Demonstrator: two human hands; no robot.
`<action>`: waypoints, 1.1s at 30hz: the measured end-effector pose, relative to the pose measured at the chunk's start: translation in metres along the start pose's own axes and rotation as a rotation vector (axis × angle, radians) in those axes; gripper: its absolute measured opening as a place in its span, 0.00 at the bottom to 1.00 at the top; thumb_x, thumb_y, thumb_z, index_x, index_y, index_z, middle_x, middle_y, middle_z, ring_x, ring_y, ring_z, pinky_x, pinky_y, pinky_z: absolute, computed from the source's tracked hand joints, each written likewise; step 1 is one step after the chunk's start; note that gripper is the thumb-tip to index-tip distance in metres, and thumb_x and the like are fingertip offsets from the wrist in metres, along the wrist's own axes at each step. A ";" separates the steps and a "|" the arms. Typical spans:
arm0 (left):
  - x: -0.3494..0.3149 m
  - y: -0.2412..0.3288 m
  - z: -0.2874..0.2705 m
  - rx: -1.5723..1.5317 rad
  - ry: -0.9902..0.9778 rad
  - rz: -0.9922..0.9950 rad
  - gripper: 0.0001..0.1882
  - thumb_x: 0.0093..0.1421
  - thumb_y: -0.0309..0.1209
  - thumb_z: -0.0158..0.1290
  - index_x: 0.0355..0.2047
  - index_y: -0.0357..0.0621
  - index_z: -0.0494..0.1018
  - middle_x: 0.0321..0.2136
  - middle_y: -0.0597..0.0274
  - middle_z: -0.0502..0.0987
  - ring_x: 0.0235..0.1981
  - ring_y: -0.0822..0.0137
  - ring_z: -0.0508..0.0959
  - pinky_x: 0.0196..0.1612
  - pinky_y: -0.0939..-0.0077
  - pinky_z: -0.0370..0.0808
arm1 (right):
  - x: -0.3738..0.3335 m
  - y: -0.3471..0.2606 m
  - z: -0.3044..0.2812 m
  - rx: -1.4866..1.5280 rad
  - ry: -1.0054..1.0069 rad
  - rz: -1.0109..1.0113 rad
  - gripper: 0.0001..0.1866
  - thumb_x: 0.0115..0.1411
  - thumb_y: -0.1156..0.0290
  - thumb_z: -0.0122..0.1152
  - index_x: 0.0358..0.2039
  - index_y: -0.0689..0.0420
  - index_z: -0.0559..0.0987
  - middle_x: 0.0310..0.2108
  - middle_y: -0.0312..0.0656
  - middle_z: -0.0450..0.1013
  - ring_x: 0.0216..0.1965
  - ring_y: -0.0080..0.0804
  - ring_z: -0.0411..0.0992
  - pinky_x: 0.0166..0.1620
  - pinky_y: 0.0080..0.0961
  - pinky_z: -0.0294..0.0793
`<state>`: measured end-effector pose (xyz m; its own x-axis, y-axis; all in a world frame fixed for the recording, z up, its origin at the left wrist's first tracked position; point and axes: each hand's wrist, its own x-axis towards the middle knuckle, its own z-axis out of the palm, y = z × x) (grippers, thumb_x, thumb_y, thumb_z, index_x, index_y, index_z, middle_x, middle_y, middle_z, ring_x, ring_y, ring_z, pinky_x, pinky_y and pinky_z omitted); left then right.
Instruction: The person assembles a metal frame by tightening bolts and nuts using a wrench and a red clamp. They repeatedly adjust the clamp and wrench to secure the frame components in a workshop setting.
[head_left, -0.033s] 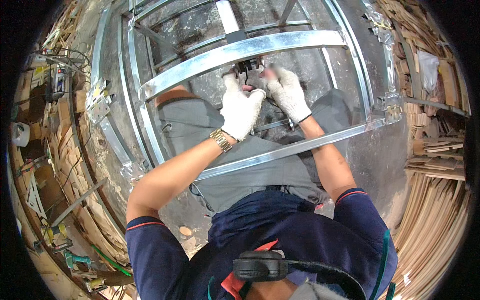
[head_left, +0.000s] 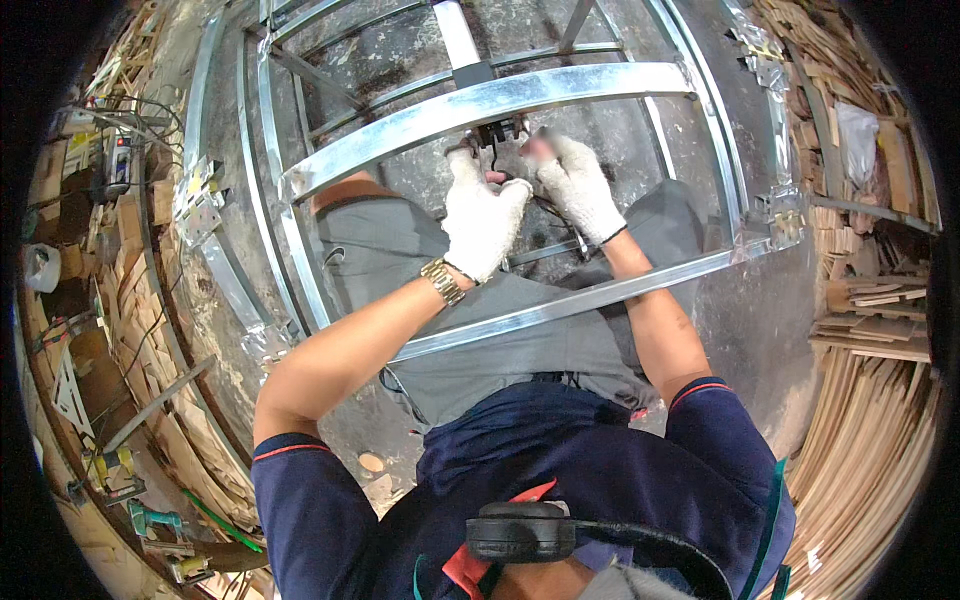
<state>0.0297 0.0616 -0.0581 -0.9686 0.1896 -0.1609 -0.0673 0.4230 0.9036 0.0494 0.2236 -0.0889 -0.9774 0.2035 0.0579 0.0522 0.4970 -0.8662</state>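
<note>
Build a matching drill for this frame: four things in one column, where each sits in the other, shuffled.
Things:
1. left hand in white knit glove
2. gold metal wristwatch
3. shiny galvanized steel crossbar
4. stacked pale wooden strips

Places:
A. piled at the right edge
B. on the left wrist
C. just beyond both hands
D. beside the right hand, at a small black part

Pairs: 1-D, 2-B, 3-C, 4-A

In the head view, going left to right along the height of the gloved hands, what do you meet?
White plastic container at the left edge → shiny hinged metal bracket → left hand in a white knit glove → right hand in a white knit glove → stacked pale wood strips.
</note>
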 end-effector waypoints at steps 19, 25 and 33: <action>0.014 -0.037 0.005 -0.222 -0.029 -0.014 0.24 0.61 0.21 0.44 0.59 0.35 0.68 0.34 0.57 0.77 0.33 0.70 0.77 0.39 0.74 0.76 | 0.044 0.073 0.025 -0.220 -0.083 -0.122 0.20 0.61 0.66 0.60 0.53 0.54 0.77 0.41 0.49 0.81 0.42 0.47 0.80 0.43 0.37 0.78; 0.014 -0.034 0.007 -0.026 0.082 0.163 0.18 0.63 0.23 0.42 0.53 0.34 0.70 0.34 0.52 0.78 0.30 0.63 0.77 0.36 0.69 0.75 | 0.023 0.031 0.020 -0.353 -0.049 0.028 0.13 0.64 0.65 0.55 0.45 0.57 0.78 0.32 0.58 0.78 0.37 0.56 0.78 0.38 0.45 0.75; 0.017 -0.039 0.010 -0.054 0.117 0.165 0.18 0.63 0.22 0.43 0.53 0.35 0.69 0.33 0.52 0.79 0.27 0.64 0.77 0.33 0.70 0.75 | 0.005 0.012 0.017 -0.117 0.022 0.054 0.17 0.71 0.60 0.50 0.38 0.59 0.81 0.25 0.57 0.76 0.27 0.56 0.76 0.32 0.44 0.71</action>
<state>0.0182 0.0574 -0.0999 -0.9886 0.1466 0.0355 0.0849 0.3463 0.9343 0.0416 0.2166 -0.1077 -0.9678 0.2506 0.0254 0.1289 0.5794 -0.8048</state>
